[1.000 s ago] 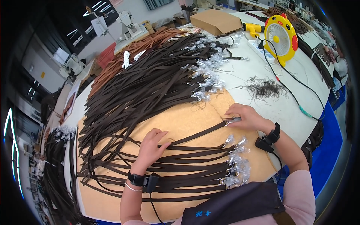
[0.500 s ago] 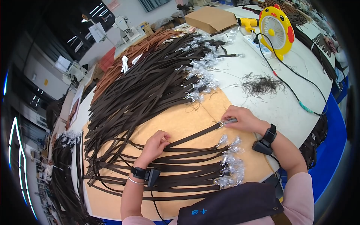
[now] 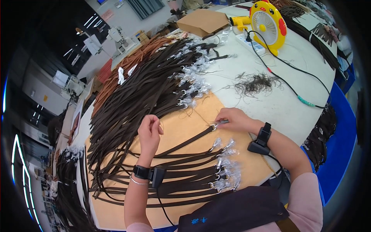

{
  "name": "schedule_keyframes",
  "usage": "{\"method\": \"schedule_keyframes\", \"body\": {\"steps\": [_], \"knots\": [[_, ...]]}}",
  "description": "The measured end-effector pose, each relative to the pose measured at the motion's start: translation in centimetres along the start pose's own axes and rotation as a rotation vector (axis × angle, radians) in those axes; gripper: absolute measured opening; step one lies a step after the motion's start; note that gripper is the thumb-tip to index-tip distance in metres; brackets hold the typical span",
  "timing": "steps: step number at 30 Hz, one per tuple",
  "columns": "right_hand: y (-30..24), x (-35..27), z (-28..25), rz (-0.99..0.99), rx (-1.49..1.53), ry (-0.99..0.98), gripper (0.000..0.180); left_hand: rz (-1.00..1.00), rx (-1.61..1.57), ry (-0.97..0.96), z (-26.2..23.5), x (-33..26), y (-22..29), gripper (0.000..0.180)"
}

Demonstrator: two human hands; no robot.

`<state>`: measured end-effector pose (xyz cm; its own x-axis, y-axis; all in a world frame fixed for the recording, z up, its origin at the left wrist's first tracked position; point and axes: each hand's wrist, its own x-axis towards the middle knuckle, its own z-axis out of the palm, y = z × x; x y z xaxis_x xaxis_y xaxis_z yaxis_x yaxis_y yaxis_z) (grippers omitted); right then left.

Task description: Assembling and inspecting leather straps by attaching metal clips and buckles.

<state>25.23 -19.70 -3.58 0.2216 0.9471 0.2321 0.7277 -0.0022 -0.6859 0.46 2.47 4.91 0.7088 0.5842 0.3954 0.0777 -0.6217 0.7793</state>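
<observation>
My right hand [image 3: 234,119] is closed at the ringed end of a dark brown strap [image 3: 185,144]. A small grey metal piece [image 3: 223,121] shows between its fingers; whether it belongs to the strap's clasp or is a separate tool, I cannot tell. The strap runs down and left from there across the tan board [image 3: 193,116]. My left hand [image 3: 150,130] is raised beside the strap, off it, its fingers curled together; anything in them is too small to make out. Nearer me lie several similar straps [image 3: 193,169], their metal ends wrapped in clear plastic [image 3: 228,172].
A big heap of dark straps [image 3: 135,85] fills the left, with reddish-brown ones [image 3: 127,58] behind. Loose thread clippings [image 3: 255,84] lie on the white table [image 3: 224,92]. Farther back are a yellow chick-shaped fan [image 3: 266,29] with its cable and a cardboard box [image 3: 203,22].
My left hand has let go of the strap and lifted up and away to the left. My right hand still holds the ringed end. The whole view has shifted slightly.
</observation>
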Motion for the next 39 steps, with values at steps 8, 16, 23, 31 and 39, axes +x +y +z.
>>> {"method": "schedule_keyframes", "body": {"steps": [8, 16, 23, 31, 39], "knots": [[0.7, -0.5, 0.5, 0.017, 0.175, 0.081, 0.031, 0.556, 0.595, -0.13, 9.6, 3.6, -0.3, 0.043], [-2.2, -0.8, -1.2, 0.123, -0.119, 0.138, 0.025, 0.003, 0.359, -0.427, 9.9, -1.6, 0.6, 0.03], [-2.8, 0.5, -1.2, -0.269, -0.39, 0.013, 0.022, -0.01, 0.256, -0.362, 10.5, -2.7, -0.8, 0.021], [-2.7, 1.2, -1.2, -0.387, -0.461, -0.096, 0.02, -0.08, 0.075, -0.287, 10.7, -3.1, -1.3, 0.02], [-2.4, 1.3, -0.9, -0.386, -0.431, -0.068, 0.022, -0.088, 0.075, -0.301, 10.7, -3.0, -1.5, 0.018]]}}
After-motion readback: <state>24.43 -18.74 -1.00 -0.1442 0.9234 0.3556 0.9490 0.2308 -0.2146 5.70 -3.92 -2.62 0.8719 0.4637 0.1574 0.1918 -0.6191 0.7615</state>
